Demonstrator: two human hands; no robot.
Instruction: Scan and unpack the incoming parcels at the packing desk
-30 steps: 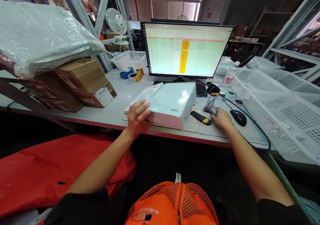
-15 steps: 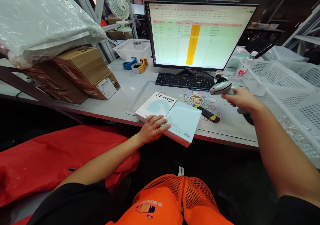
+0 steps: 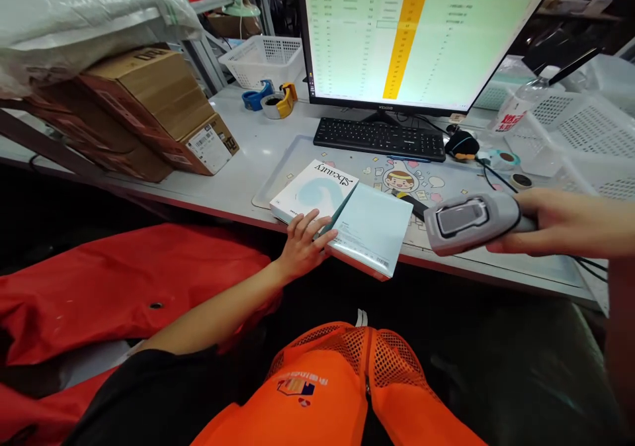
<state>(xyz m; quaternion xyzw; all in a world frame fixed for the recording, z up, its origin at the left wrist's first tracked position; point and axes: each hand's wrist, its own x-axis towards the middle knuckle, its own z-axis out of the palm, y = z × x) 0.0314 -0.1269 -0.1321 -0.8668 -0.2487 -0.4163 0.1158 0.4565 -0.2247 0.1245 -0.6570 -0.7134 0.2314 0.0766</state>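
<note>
Since the earlier frame, the right hand (image 3: pixel 560 221) has carried the handheld barcode scanner (image 3: pixel 471 218) nearer, to just above the near edge of the desk (image 3: pixel 248 141), with its grey head turned up toward the camera; the hand grasps the scanner by the grip. The left hand (image 3: pixel 305 247) is not clenched: it lies spread and lightly curved against the packaged item, touching it without a visible grasp. That item rests on the cartoon-printed desk mat (image 3: pixel 411 188), close to the near desk edge and left of the mat's centre. It consists of a white cover (image 3: pixel 310 191) printed "Beauty" lying against a pale-blue box (image 3: pixel 370 231), which carries a barcode label (image 3: pixel 381 262) at its near corner. A narrow gap opens between cover and box beside the left hand. A black-and-yellow utility knife (image 3: pixel 407 202) lies just beyond the box, partly hidden. Farther off stand a keyboard (image 3: pixel 380 138) and a monitor (image 3: pixel 407 36) showing a spreadsheet; at far left are cardboard cartons (image 3: pixel 149 108), two tape dispensers (image 3: pixel 255 96) and a white perforated basket (image 3: pixel 262 59).
</note>
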